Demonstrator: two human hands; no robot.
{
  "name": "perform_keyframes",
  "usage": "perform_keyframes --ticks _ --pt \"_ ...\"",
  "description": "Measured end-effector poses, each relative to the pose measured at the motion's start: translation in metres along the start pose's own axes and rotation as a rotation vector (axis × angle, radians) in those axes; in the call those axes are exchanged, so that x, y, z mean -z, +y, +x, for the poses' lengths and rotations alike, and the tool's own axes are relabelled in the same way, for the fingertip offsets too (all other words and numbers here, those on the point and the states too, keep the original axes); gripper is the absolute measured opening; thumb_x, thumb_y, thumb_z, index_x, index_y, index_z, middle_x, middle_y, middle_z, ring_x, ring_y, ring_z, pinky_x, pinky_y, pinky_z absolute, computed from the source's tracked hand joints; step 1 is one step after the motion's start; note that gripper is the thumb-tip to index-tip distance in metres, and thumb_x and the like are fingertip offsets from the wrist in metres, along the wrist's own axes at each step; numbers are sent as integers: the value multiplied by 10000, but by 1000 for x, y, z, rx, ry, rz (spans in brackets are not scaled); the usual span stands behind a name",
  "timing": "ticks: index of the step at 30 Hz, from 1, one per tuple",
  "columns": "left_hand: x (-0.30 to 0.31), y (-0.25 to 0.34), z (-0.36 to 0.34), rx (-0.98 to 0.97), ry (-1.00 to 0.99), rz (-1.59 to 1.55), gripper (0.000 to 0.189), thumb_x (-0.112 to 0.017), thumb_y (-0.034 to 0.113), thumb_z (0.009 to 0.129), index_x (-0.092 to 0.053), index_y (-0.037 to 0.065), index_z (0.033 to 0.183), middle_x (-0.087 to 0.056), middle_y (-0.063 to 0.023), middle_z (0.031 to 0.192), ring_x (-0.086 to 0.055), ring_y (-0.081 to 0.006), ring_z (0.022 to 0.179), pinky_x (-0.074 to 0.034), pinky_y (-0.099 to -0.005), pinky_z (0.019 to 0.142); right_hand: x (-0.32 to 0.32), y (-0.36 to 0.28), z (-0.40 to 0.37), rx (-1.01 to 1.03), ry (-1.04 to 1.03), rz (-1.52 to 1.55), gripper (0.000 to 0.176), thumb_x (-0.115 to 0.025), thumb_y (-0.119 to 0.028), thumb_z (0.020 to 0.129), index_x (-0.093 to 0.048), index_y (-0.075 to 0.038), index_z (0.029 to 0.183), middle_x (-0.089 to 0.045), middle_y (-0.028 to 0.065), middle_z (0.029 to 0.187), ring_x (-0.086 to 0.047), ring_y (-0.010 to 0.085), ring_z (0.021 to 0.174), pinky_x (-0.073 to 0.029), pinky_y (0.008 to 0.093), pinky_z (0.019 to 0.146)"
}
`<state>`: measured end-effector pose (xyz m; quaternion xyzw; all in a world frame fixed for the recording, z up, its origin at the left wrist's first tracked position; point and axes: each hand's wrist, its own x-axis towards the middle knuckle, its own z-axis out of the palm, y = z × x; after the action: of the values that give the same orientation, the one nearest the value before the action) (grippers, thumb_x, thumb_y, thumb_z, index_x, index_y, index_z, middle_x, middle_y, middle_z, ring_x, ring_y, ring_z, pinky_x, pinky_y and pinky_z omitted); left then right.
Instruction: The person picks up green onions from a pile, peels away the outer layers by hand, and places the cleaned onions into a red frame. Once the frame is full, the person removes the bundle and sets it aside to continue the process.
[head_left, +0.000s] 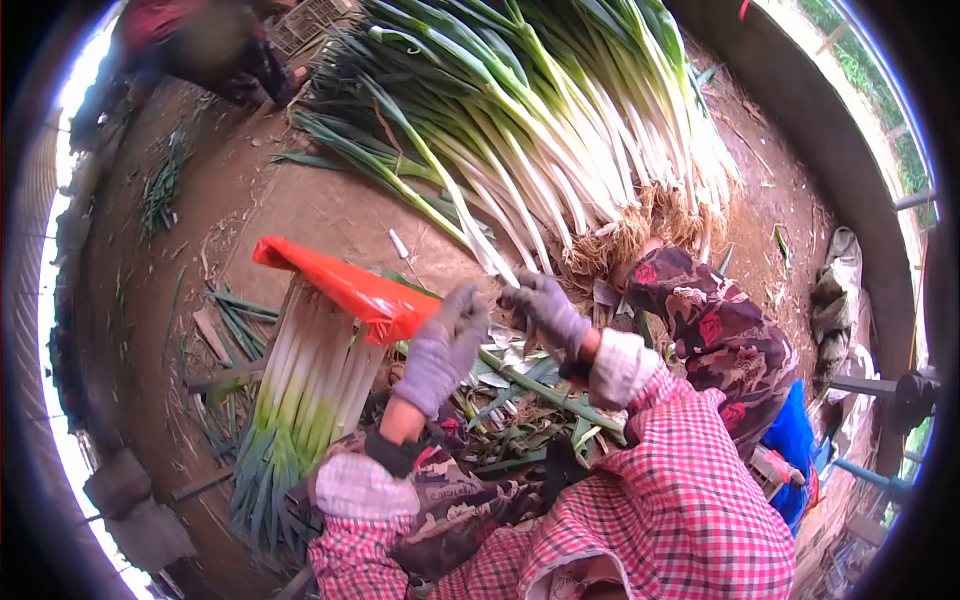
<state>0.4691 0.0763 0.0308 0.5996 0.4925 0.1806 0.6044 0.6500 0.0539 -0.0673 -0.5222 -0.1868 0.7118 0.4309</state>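
Observation:
My right hand [548,312], in a purple-grey glove, is closed on the white root end of a long green onion [462,212]. Its leaves stretch away toward the large heap of green onions [560,130], whose roots point toward me. My left hand [447,345], gloved the same way, is raised beside the held stalk with nothing visible in it and its fingers partly apart. Left of that hand, a bundle of trimmed green onions [318,370] stands with its white ends up, partly covered by a red-orange plastic sheet [345,290].
Cut leaves and peelings [530,395] lie between my legs. A person [205,45] is at the upper left near a crate [308,25]. A crumpled cloth [838,280] lies by the low wall at right, and a blue bag [790,450] is beside me.

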Motion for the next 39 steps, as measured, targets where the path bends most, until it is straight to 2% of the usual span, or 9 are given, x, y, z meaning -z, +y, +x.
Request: perform_keyframes --ticks 4,7,11,18,20,28,30,34,39 --pt "3 -15 23 132 165 -420 502 -566 353 895 -451 29 1260 -592 -66 999 -587 -137 824 -504 -253 705 -46 -13 -89 63 -132 193 354 -574 -183 879 -513 -65 1207 -581 12 858 -558 89 675 -512 229 575" --pt "15 -23 35 281 32 -718 644 -559 590 823 -492 35 1144 -596 -112 955 -621 -206 813 -550 -353 727 -57 -11 -137 72 -148 22 250 -557 -265 896 -553 -46 1016 -569 4 811 -530 67 602 -447 196 511" --pt "1 -9 41 256 -18 -874 349 -479 316 946 -498 11 1115 -610 -150 928 -628 -257 781 -563 -429 742 -67 7 -180 270 -267 -101 590 -539 -211 919 -277 -62 1427 -548 1 967 -512 45 736 -444 184 621" --pt "3 -9 57 189 -176 -1181 243 -504 181 895 -563 -48 953 -633 -171 816 -637 -282 704 -568 -432 683 -63 4 -231 218 -284 -301 621 -557 -253 930 -245 -87 1440 -565 -10 1001 -507 45 731 -436 194 620" --pt "-1 -10 72 92 42 -1228 264 -458 249 883 -565 8 902 -625 -139 749 -637 -313 695 -549 -463 692 -67 2 -247 182 -296 -292 618 -556 -249 932 -246 -86 1441 -584 4 1025 -522 52 693 -453 202 608" --pt "33 35 32 -122 320 -1367 320 -475 147 833 -531 -99 1030 -629 -225 869 -640 -364 789 -556 -471 746 -70 -8 -293 161 -257 -520 575 -506 -176 946 -240 -83 1448 -560 0 1009 -475 33 743 -416 186 619" --pt "39 40 25 -123 344 -1378 315 -478 129 830 -526 -107 1034 -619 -240 891 -633 -377 823 -557 -473 753 -69 -17 -300 81 -224 -496 579 -536 -218 939 -267 -89 1435 -614 25 940 -532 51 618 -447 194 537" --pt "53 32 7 -608 -122 -1402 277 -454 45 837 -519 -79 1076 -621 -197 958 -639 -323 881 -543 -452 808 -87 -41 -312 29 -195 -286 553 -551 -225 926 -324 -84 1410 -618 29 837 -529 74 581 -433 205 519" --pt "65 -5 47 -519 -9 -1126 196 -559 64 853 -626 54 1037 -647 -73 935 -631 -185 829 -520 -327 727 -87 -57 -308 110 -219 -89 548 -571 -225 905 -355 -28 1368 -593 30 737 -483 74 511 -373 200 455"
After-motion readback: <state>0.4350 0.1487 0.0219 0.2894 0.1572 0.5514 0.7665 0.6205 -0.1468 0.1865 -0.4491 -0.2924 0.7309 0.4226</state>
